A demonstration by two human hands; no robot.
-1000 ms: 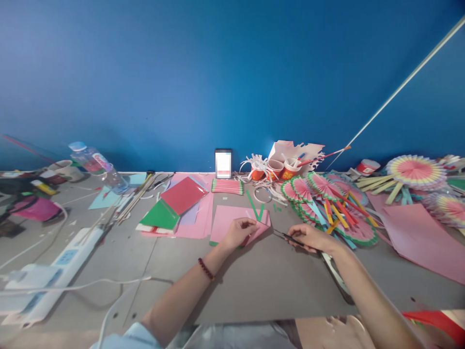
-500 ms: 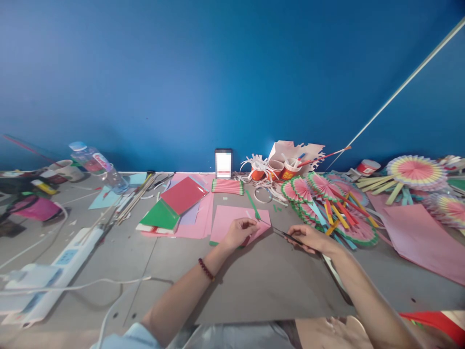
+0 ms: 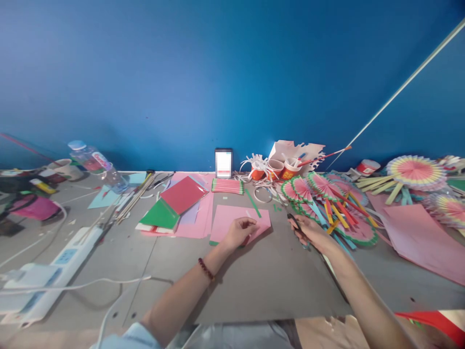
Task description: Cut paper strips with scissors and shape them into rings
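My left hand (image 3: 241, 231) lies at the right part of a pink paper sheet (image 3: 223, 220), its fingers bent together and pinching the paper. A thin green border shows along the sheet's lower edge. My right hand (image 3: 308, 231) is wrapped round a pair of dark scissors (image 3: 295, 222), off the paper to its right. The blades point up and away from me, toward the back of the table. A narrow green paper strip (image 3: 253, 202) lies across the sheet's far edge. Small green scraps (image 3: 277, 208) sit on the table beyond it.
Pleated paper fans (image 3: 323, 186) crowd the right, near pink sheets (image 3: 425, 237). Red paper cups (image 3: 290, 169) stand at the back beside a tape ring (image 3: 263, 194) and a lit phone (image 3: 223, 163). Left are coloured sheets (image 3: 184, 195), a bottle (image 3: 98, 162) and a power strip (image 3: 58, 274).
The scissors have swung from pointing left at the pink sheet to pointing up and away. A green strip by the sheet's corner now lies flat. My left hand has hardly moved.
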